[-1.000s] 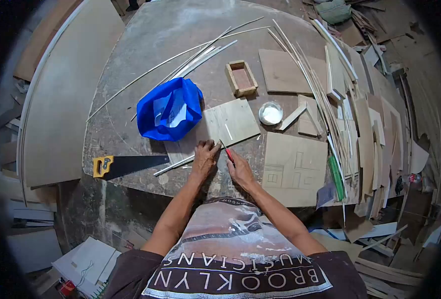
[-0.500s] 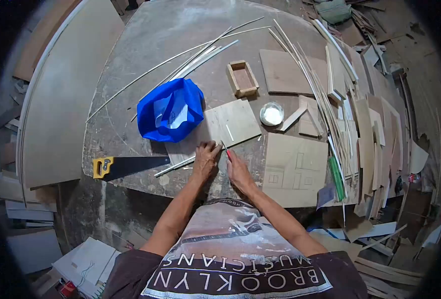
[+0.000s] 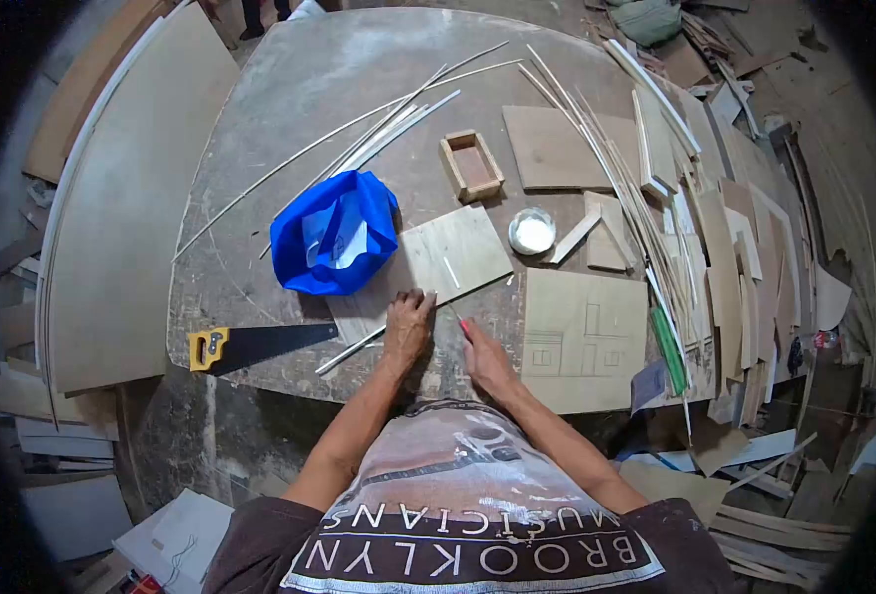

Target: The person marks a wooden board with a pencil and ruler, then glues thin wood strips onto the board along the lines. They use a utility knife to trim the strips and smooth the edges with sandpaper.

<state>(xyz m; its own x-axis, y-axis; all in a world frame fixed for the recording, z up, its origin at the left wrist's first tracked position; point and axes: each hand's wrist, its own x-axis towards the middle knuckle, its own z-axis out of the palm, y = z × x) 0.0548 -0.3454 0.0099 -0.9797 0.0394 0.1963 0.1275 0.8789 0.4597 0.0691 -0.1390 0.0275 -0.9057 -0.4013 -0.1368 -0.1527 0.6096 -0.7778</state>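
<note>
My left hand (image 3: 410, 322) presses with bent fingers on a thin wooden strip (image 3: 351, 350) at the near edge of a plywood board (image 3: 463, 243). The strip's lower left end sticks out past the hand. In my right hand (image 3: 489, 361) is a red-handled knife (image 3: 466, 326), its thin blade pointing up and left towards the board's edge. A short pale strip (image 3: 451, 271) lies on the board. The blue fabric bag (image 3: 294, 243) rests on the board's left part, and a handsaw (image 3: 269, 346) lies left of the strip.
A jar of white paste (image 3: 532, 231) and a small wooden box (image 3: 471, 165) stand beyond the board. To the right are a panel with pencilled house shapes (image 3: 581, 342), a green tool or holder (image 3: 667, 351), long thin sticks (image 3: 606, 148) and stacked offcuts (image 3: 725, 282).
My right hand and the knife have drawn back a little, right and towards me, away from my left hand. The left hand stays on the strip. The view has shifted slightly.
</note>
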